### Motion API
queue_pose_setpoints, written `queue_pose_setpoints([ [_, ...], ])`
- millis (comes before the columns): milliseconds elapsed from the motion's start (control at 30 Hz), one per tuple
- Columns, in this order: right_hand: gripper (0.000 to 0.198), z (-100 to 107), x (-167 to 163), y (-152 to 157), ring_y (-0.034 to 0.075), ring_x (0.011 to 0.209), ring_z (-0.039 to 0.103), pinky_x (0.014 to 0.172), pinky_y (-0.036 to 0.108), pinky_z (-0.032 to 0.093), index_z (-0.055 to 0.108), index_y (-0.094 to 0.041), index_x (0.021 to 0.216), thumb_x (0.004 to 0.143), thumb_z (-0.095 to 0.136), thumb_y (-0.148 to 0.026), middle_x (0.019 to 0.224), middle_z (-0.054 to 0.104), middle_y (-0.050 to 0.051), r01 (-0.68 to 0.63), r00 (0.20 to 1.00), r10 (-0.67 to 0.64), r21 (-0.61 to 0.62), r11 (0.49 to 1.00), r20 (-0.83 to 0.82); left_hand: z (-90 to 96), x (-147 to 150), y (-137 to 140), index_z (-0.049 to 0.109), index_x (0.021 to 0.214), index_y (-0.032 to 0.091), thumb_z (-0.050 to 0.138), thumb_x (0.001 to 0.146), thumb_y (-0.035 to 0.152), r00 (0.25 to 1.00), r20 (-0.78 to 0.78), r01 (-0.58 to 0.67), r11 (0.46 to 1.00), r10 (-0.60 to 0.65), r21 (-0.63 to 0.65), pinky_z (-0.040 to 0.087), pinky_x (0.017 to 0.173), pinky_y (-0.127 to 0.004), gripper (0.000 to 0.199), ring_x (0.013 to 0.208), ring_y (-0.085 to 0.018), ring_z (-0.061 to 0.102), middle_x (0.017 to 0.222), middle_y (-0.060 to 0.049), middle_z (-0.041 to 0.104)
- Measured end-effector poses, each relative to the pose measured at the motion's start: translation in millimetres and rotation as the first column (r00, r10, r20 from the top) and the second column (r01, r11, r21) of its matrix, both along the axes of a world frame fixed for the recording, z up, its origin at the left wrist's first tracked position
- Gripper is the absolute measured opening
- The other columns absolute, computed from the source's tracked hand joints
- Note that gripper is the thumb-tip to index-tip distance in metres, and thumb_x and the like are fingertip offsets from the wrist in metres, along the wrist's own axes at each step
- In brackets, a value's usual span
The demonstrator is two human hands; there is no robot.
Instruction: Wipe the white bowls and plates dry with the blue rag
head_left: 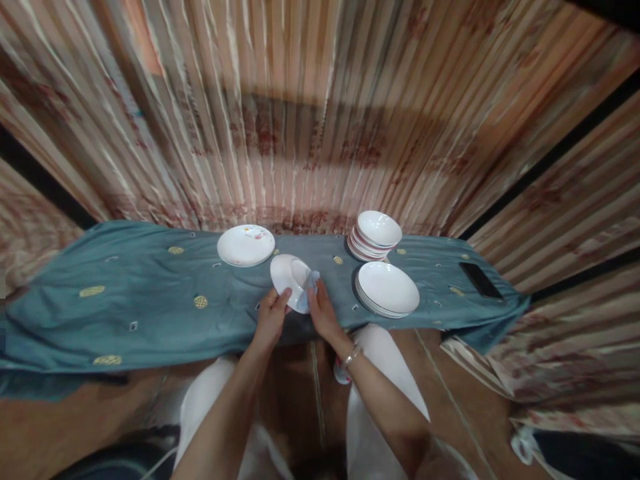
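A white plate (285, 275) is held tilted above the near middle of the cloth-covered table. My left hand (272, 316) grips its lower left edge, thumb over the near face. On the plate's right side, my right hand (323, 309) is closed on a small pale blue cloth (312, 279) pressed against the rim. The fingers behind the plate and cloth are hidden. Just beyond to the left lie stacked white plates (245, 244) with a floral print. To the right sit a stack of white bowls (379, 230) and, nearer me, a stack of deep white plates (389, 288).
A green tablecloth (150, 293) with yellow motifs covers the narrow table. A black phone (480, 280) lies near its right end. Pleated curtains (300, 153) hang close behind, and dark poles (555, 157) slant at both sides. My knees are under the front edge.
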State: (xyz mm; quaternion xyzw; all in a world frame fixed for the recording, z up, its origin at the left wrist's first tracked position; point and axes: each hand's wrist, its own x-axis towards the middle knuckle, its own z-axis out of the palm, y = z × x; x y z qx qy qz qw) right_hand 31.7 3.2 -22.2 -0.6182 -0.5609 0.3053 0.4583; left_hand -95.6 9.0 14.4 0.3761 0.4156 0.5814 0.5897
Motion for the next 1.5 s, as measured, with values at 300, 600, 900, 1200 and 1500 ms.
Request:
queue_pose_setpoints([
  [300,0.069,34.9,-18.9,-35.5,0.025,0.134,0.046,0.115,0.04,0.034,0.047,-0.018,0.138,0.081,0.061,-0.055,0.142,0.053,0.012,-0.079,0.958,0.102,0.097,0.992,-0.266,9.3,4.4,-22.2,0.074,0.088,0.021,0.061,0.075,0.026,0.892,-0.452,0.186,0.932,-0.028,0.31,0.045,0.099,-0.042,0.019,0.103,-0.03,0.065,0.095,-0.01,0.074],
  [600,0.035,27.2,-25.0,-38.4,0.022,0.097,0.064,0.093,0.034,0.049,0.062,-0.018,0.096,0.076,0.06,-0.046,0.1,0.071,0.008,0.065,0.845,-0.045,0.018,0.998,-0.532,-7.1,3.4,-30.8,0.068,0.113,0.016,0.046,0.084,0.014,0.612,-0.79,0.395,0.851,0.036,0.345,0.041,0.106,-0.048,0.036,0.118,-0.03,0.058,0.12,-0.017,0.067],
  [900,0.047,19.7,-1.2,-35.9,0.02,0.077,0.066,0.063,0.028,0.05,0.061,-0.017,0.087,0.069,0.058,-0.061,0.082,0.072,0.006,0.018,0.669,-0.143,-0.177,0.984,-0.73,-7.8,-15.1,-30.0,0.055,0.132,0.021,0.057,0.086,0.033,0.723,-0.657,0.045,0.934,0.214,0.354,0.005,0.12,-0.051,0.048,0.147,-0.028,0.023,0.15,-0.013,0.044],
  [1200,0.049,18.0,8.9,-33.6,0.015,0.054,0.058,0.047,0.024,0.041,0.06,-0.019,0.069,0.064,0.062,-0.068,0.056,0.063,0.001,-0.021,0.69,-0.119,-0.184,0.983,-0.714,-10.4,-15.1,-22.4,0.061,0.111,0.017,0.059,0.085,0.043,0.98,0.195,0.031,0.947,0.034,-0.319,0.056,0.086,-0.042,0.037,0.095,-0.025,0.071,0.106,-0.015,0.073],
  [1500,0.046,34.6,48.5,-48.3,0.018,0.064,0.06,0.061,0.027,0.046,0.068,-0.02,0.075,0.083,0.052,-0.062,0.066,0.066,0.003,0.106,0.981,-0.105,-0.001,0.994,-0.162,-4.6,-31.8,-27.8,0.06,0.1,0.015,0.066,0.08,0.035,0.985,0.099,-0.107,0.952,0.14,-0.286,0.058,0.082,-0.045,0.029,0.091,-0.024,0.071,0.102,-0.014,0.072],
])
